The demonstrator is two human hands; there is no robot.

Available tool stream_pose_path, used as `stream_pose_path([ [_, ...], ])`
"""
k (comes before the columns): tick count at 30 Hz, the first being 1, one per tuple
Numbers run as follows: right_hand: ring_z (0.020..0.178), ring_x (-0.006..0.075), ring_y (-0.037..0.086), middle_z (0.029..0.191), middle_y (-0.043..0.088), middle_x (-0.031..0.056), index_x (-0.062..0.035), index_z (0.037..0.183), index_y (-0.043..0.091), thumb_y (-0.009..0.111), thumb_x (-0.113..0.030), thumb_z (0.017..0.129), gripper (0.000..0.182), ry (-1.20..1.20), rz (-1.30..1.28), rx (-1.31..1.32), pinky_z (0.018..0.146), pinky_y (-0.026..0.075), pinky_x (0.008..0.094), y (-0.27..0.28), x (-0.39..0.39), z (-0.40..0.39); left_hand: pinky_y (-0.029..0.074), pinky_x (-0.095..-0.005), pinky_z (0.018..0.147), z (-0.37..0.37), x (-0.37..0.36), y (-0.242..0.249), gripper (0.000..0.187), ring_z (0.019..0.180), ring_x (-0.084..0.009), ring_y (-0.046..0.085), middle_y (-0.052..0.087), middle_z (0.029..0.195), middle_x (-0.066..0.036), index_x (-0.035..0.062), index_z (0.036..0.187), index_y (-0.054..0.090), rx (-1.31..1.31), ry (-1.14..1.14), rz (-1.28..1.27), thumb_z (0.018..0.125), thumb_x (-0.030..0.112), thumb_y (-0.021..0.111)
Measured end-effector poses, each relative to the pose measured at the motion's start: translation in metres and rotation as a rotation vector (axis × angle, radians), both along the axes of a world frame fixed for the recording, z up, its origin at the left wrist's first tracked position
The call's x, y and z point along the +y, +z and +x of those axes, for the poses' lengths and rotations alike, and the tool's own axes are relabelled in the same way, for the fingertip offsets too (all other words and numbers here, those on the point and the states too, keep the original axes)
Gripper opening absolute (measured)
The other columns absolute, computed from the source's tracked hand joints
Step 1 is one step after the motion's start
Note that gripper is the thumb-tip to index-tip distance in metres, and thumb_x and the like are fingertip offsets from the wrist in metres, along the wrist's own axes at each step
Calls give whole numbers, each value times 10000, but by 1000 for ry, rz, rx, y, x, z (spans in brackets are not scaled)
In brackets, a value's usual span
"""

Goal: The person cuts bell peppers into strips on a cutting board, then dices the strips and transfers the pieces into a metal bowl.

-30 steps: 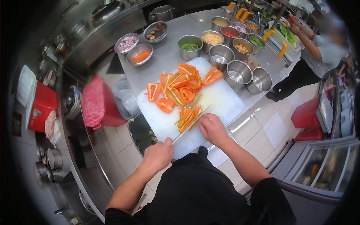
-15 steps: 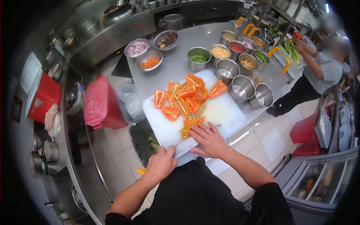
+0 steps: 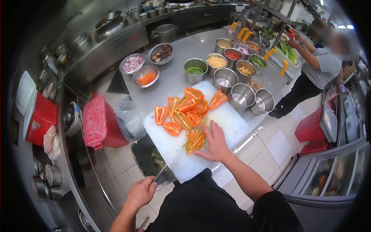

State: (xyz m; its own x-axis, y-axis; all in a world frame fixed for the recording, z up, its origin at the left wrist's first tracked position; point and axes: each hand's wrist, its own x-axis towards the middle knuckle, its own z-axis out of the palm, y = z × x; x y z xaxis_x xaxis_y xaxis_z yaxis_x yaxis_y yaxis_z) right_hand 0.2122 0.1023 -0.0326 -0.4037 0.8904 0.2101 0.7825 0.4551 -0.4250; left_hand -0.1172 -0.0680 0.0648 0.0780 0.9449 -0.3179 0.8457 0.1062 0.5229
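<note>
My left hand (image 3: 141, 192) is closed round the handle of a knife (image 3: 160, 173). The knife is off the near left edge of the white cutting board (image 3: 228, 127), its blade seen nearly edge-on. My right hand (image 3: 215, 144) is open, its fingers spread over the board and its thumb side against a heap of orange pepper strips (image 3: 195, 140). Beyond the strips lies a pile of orange bell pepper pieces (image 3: 185, 112), cut open with the inner side up on several. One more pepper piece (image 3: 218, 99) lies to the right of the pile.
Metal bowls of onion (image 3: 132, 63), carrot (image 3: 147, 79) and mushrooms (image 3: 161, 53) stand at the back left. Past the board are filled pots (image 3: 195, 71) and several bare steel pots (image 3: 242, 96). A red bin (image 3: 102, 121) stands left; a co-worker (image 3: 328, 65) is at the right.
My left hand has drawn the knife away from the strips, down and left off the board. My right hand has spread its fingers beside the strips. The view has shifted slightly.
</note>
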Motion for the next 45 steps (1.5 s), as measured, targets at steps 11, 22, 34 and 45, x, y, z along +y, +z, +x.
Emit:
stream_pose_path([
  [11,1333,497,450,1422,489,322,58,1421,485,783,-663,764,1020,-3,48,166,1149,349,545,-24,21,-12,495,-287,545,-38,51,-72,265,537,-169,573,710,850,-120,22,1162,570,-818,234,-706,1105,244,437],
  [22,1353,489,422,1476,453,271,2,1355,573,676,-313,893,568,-639,153,142,1164,331,583,-33,-9,-110,529,-326,536,-20,95,-120,291,563,-219,621,710,853,-167,-13,1241,569,-862,110,-682,1086,201,448],
  [34,1268,397,511,1329,544,230,0,1236,566,573,12,878,358,-907,292,780,1116,422,452,-31,4,-89,503,-311,523,58,104,-26,268,531,-145,601,709,834,-120,-10,1071,533,-522,-142,-560,1074,252,478],
  [45,1227,444,579,1232,661,257,15,1146,707,643,-68,861,304,-852,70,426,1076,468,473,90,119,48,526,-353,534,188,195,54,248,546,-199,600,688,893,-170,3,1208,479,-928,-15,-669,1047,191,488],
])
